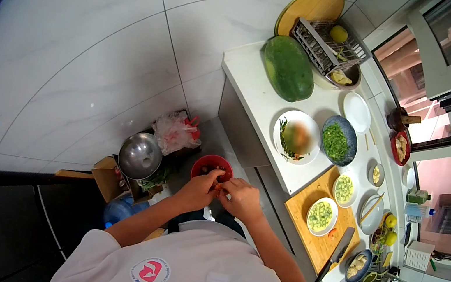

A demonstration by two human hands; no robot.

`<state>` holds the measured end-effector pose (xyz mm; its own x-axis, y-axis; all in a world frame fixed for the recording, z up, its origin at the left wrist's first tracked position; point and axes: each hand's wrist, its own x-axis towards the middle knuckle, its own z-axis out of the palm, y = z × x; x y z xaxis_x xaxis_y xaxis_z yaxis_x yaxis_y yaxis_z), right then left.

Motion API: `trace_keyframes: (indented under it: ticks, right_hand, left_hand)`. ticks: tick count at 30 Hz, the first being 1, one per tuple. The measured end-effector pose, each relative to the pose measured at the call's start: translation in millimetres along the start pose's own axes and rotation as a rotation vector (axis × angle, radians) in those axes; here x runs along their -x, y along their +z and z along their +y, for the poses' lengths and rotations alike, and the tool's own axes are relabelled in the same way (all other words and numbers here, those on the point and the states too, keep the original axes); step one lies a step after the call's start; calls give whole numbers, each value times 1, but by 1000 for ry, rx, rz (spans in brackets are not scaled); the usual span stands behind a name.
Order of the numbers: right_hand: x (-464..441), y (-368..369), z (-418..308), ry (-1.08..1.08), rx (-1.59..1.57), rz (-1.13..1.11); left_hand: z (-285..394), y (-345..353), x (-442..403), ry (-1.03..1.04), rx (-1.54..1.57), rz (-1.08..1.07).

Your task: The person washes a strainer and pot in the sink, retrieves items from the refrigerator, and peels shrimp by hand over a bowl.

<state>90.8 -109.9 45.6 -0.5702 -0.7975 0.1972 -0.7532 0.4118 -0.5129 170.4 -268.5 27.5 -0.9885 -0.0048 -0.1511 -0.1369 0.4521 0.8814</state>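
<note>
My left hand [198,191] and my right hand [242,199] meet in front of my body, fingers bent together around something small and reddish [219,187]. What it is cannot be made out. Just beyond the fingertips, low down, is a red bowl [196,167] with dark and reddish pieces inside. My hands partly cover its near rim.
On the white counter [244,61] at right are a watermelon [288,69], a plate of greens [293,153], a blue bowl of chopped greens [336,142], and a wooden board [303,245] with a bowl and a knife [342,246]. A metal bowl [140,156] stands left.
</note>
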Motion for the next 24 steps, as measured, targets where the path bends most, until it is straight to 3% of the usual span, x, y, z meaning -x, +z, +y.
trace_keyframes:
  ticks: [6,8,11,17,24]
  right_hand:
    - [-1,-3,3,69,-129,-5]
    - [2,-1,7,198,-357,-16]
    - [3,-2,8,255,-416,-18]
    - [-2,-16,2,84,-175,-79]
    - [3,-8,8,93,-174,-97]
  left_hand:
    - [3,-3,0,6,45,-35]
    - [8,-7,-1,1,68,-42]
    - [11,-11,-1,31,116,-55]
    - [13,-14,-5,-18,99,-136]
    - [15,-15,-5,15,71,-166]
